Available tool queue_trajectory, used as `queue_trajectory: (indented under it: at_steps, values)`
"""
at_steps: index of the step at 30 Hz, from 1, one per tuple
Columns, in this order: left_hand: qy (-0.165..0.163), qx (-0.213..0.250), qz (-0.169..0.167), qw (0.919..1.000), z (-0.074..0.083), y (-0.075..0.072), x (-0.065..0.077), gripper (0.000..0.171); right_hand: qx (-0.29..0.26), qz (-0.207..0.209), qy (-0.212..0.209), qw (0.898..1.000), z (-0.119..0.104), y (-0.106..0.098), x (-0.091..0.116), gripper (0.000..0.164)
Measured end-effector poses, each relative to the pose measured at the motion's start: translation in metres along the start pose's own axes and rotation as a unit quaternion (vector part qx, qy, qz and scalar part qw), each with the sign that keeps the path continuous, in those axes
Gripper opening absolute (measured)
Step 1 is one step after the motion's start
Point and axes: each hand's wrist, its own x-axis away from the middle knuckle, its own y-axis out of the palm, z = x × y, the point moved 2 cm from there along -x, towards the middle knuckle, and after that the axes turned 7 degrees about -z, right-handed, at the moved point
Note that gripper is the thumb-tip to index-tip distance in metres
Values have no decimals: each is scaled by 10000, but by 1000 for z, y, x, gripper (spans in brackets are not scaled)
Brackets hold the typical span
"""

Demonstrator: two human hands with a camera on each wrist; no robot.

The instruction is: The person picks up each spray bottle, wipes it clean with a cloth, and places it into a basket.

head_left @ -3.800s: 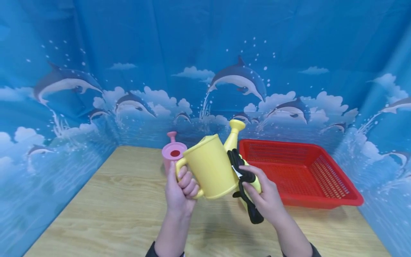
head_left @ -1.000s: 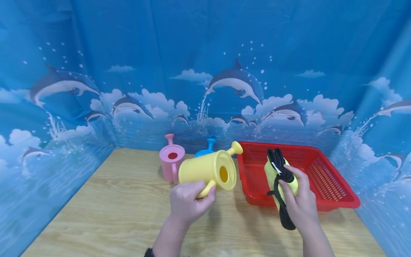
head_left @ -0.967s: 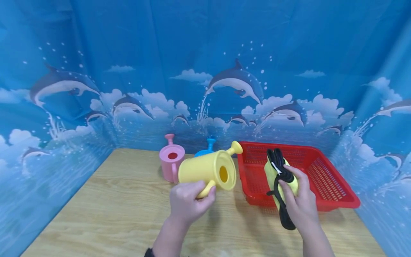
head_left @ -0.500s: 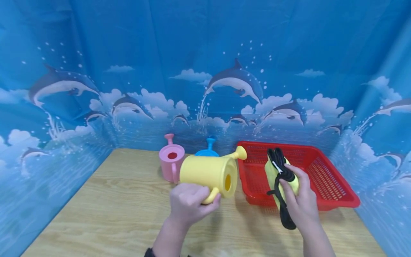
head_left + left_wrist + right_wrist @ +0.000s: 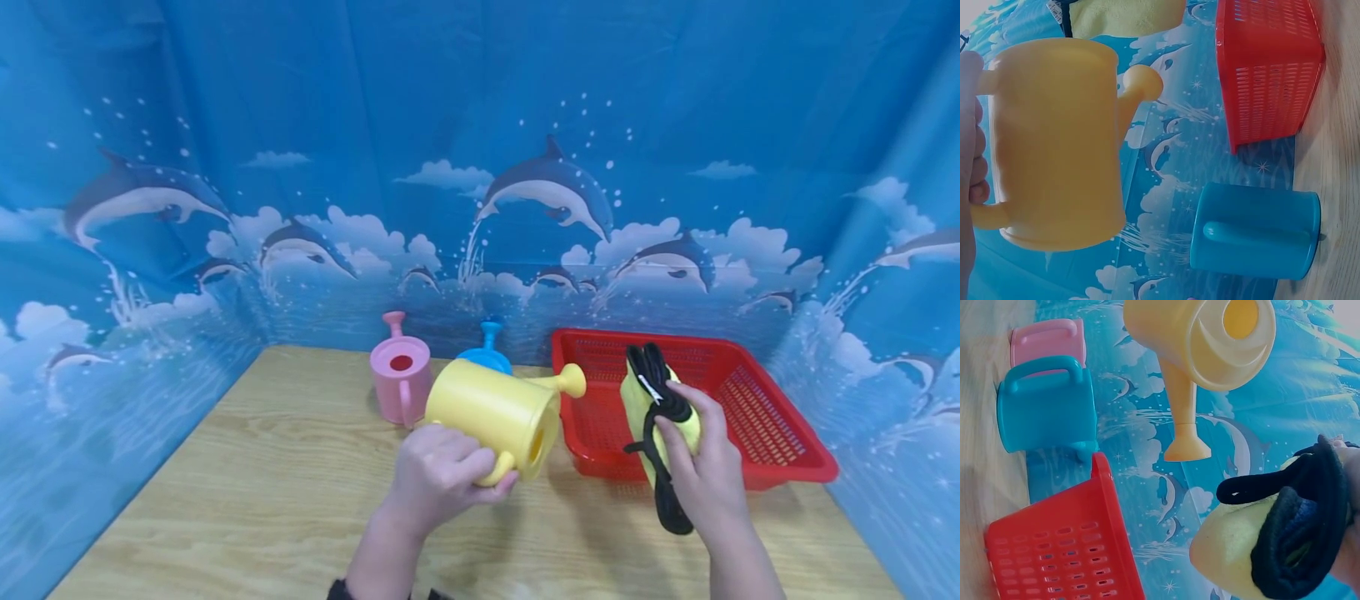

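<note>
My left hand grips the handle of a yellow watering can, held above the table and tipped on its side. The can's spout points right, and its top opening faces right toward the camera side. In the left wrist view the curled fingers wrap the can's handle. My right hand pinches a folded yellow cloth bundle with black straps, over the near left part of a red basket. The right wrist view shows the bundle's yellow fabric and looped black strap close up.
A pink watering can stands at the back of the wooden table. Right of it is a blue watering can, partly hidden by the yellow one. Behind them hangs a blue dolphin-print curtain.
The yellow can has turned from facing away to tipped toward the right, its spout swinging down. My right hand has moved right with the bundle, apart from the can. The blue can has come into view.
</note>
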Motion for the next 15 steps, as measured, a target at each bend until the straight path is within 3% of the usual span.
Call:
queue_trajectory:
  at_steps: [8,15]
  values:
    - [146,143,-91,9997,2,5,-1,43,-98,157,-89,9998,3,-4,-1,46]
    - [341,333,-336,9983,9,13,-1,41,-72,-264,-360,9990,-9,-2,-2,51]
